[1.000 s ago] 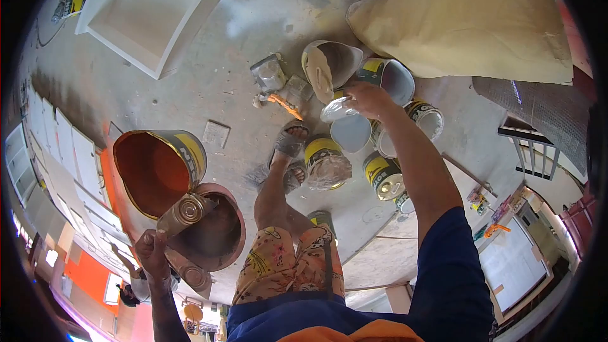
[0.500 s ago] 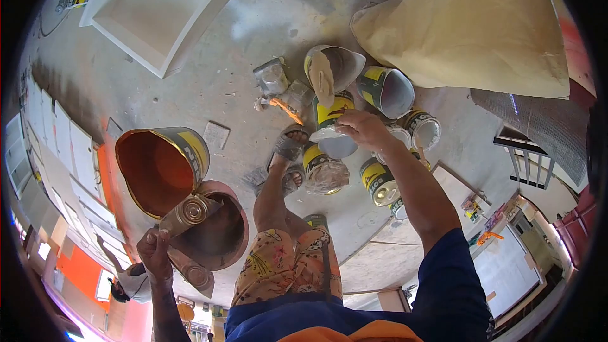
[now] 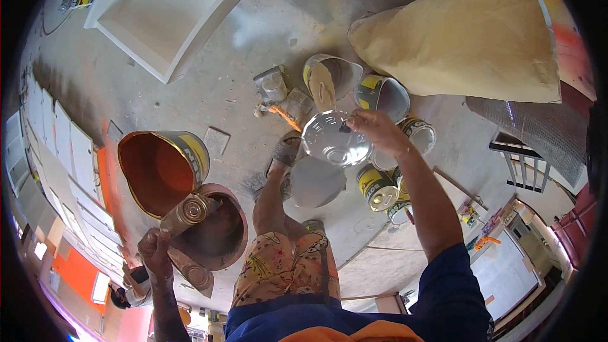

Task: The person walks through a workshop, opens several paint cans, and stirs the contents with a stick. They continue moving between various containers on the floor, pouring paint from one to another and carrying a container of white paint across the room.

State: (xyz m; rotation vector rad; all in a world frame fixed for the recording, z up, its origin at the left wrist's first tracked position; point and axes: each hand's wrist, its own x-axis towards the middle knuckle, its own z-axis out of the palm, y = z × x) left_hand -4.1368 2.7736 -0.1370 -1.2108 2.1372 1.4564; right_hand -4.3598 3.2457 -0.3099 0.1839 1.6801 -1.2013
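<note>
My right hand (image 3: 373, 128) pinches the rim of a shiny round lid (image 3: 335, 142) with raised rings. Just below it in the view is a grey disc-shaped surface (image 3: 316, 183). In my left hand (image 3: 154, 250) is the end of a metal cylinder (image 3: 192, 209) with a ringed round face. It overlaps a pinkish bucket (image 3: 228, 234). A similar ringed metal piece (image 3: 197, 275) shows beneath it. Close by stands a large bucket (image 3: 158, 168) with an orange-brown inside. Beyond the lid, an open tin (image 3: 345, 76) has a tan-coated stick (image 3: 323, 87) across it.
Several yellow-and-black tins (image 3: 377, 187) stand right of my feet, another open tin (image 3: 389, 98) farther off. A square metal can (image 3: 272, 85) and an orange-handled tool (image 3: 285, 116) lie ahead. Brown paper (image 3: 456, 41) fills the upper right, a white panel (image 3: 171, 12) the upper left. A person (image 3: 136, 288) is at lower left.
My right hand has moved slightly right, and the shiny lid now shows face-on at its fingers. The grey disc now covers the plastic-topped tin near my feet. My left hand stays put.
</note>
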